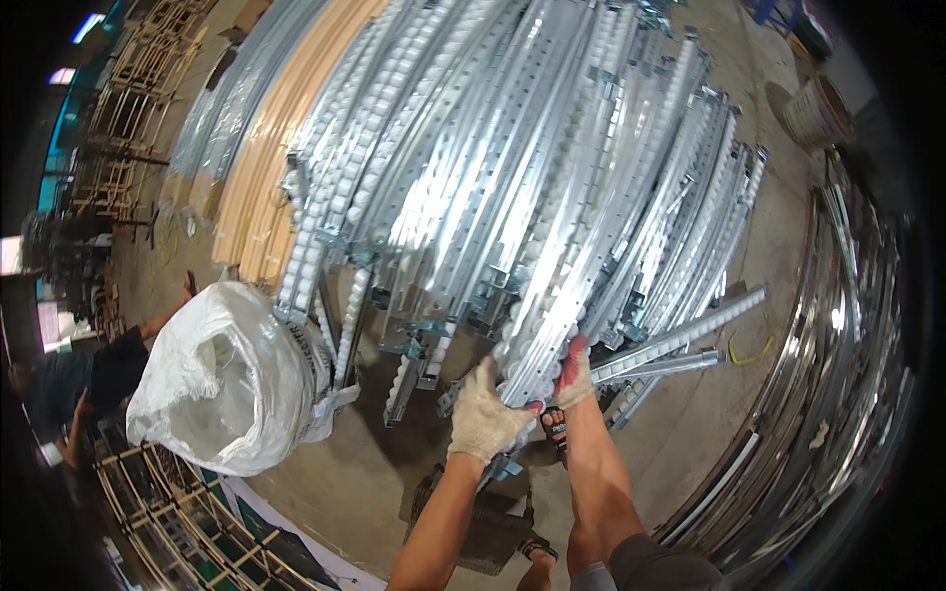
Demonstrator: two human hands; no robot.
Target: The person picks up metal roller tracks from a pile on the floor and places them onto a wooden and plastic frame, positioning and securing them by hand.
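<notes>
The rails [463, 187] are silver, gloves [490, 422] cream and red, sack [278, 384] white.

Toward six o'clock, the left hand [487, 424] wears a cream knit work glove with a small patch of red at the fingers. Toward four o'clock, the right hand [572, 382] has a matching glove, with broader red over the fingers and a cream cuff. Both forearms are sleeveless. At five o'clock shows a dark grey garment [665, 566], with a paler grey cloth [592, 577] beside it. Dark strapped sandals [538, 548] cover the feet, toes exposed.
</notes>
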